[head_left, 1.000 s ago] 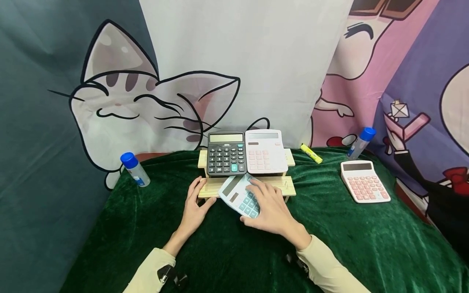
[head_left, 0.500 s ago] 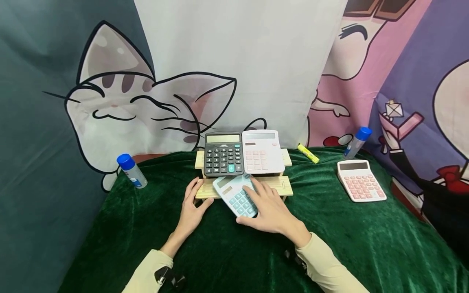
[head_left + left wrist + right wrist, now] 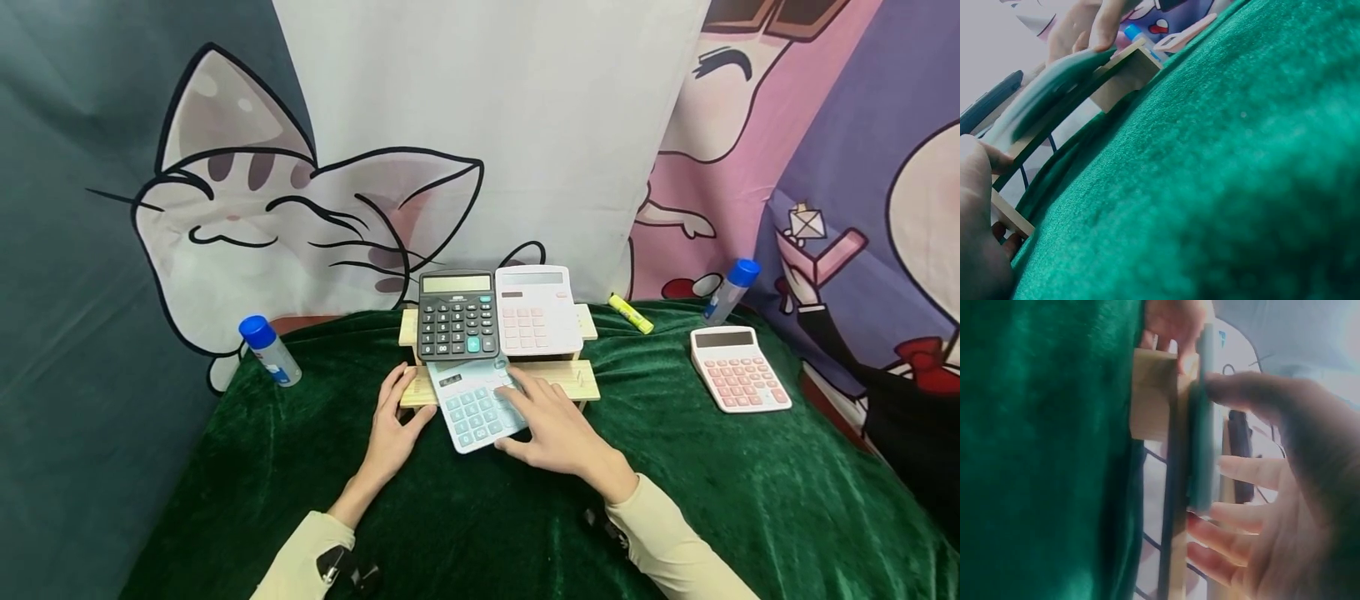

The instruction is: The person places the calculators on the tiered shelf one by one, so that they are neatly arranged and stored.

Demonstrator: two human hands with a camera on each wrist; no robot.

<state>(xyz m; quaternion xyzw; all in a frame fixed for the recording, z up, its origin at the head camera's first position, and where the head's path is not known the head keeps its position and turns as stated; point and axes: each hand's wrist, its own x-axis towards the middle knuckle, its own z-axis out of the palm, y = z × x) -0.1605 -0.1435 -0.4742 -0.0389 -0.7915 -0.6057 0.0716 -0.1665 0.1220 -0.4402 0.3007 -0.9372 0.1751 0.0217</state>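
Observation:
A light blue calculator (image 3: 474,408) lies tilted on the lower step of a two-step wooden shelf (image 3: 558,379), its bottom end jutting past the front edge. My right hand (image 3: 558,429) holds it by its right side; in the right wrist view the thumb (image 3: 1241,390) touches it near one end and the fingers spread near the other. With my left hand (image 3: 392,429) I grip the shelf's left end, and the left wrist view shows fingertips curled by its wooden leg (image 3: 1013,215). On the upper step stand a black calculator (image 3: 457,317) and a white calculator with pink keys (image 3: 536,312).
A pink-keyed calculator (image 3: 738,371) lies on the green cloth (image 3: 480,533) to the right. Blue-capped bottles stand at left (image 3: 270,350) and far right (image 3: 731,292). A yellow tube (image 3: 630,314) lies behind the shelf's right end. A printed curtain (image 3: 570,125) hangs behind.
The light blue calculator has turned clockwise, becoming straighter, and its bottom end has swung left under my right hand. My left hand stays at the shelf's left end.

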